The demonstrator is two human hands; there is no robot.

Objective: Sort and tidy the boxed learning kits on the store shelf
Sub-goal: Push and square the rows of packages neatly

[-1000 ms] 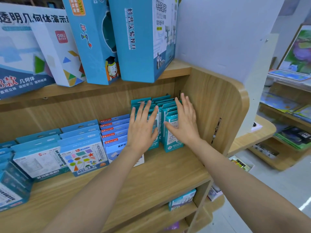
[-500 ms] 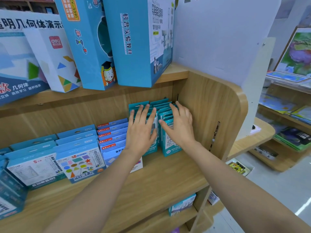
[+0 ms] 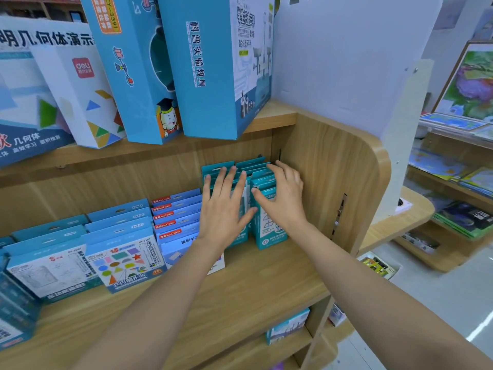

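Observation:
Two rows of small teal boxed kits stand upright at the right end of the middle wooden shelf, against the side panel. My left hand lies flat with fingers spread on the front of the left teal row. My right hand rests flat on the right teal row, its fingers reaching over the box tops. Neither hand grips a box. Left of them lean stacks of blue kits with red labels and shape kits.
Large blue and white boxes stand on the upper shelf overhead. The curved wooden side panel closes the shelf on the right. More boxes sit on the lower shelf. Another display with maps is across the aisle.
Both hands have stayed flat on the teal rows. My right hand's fingers have curled slightly lower over the box tops, and the view has shifted a little.

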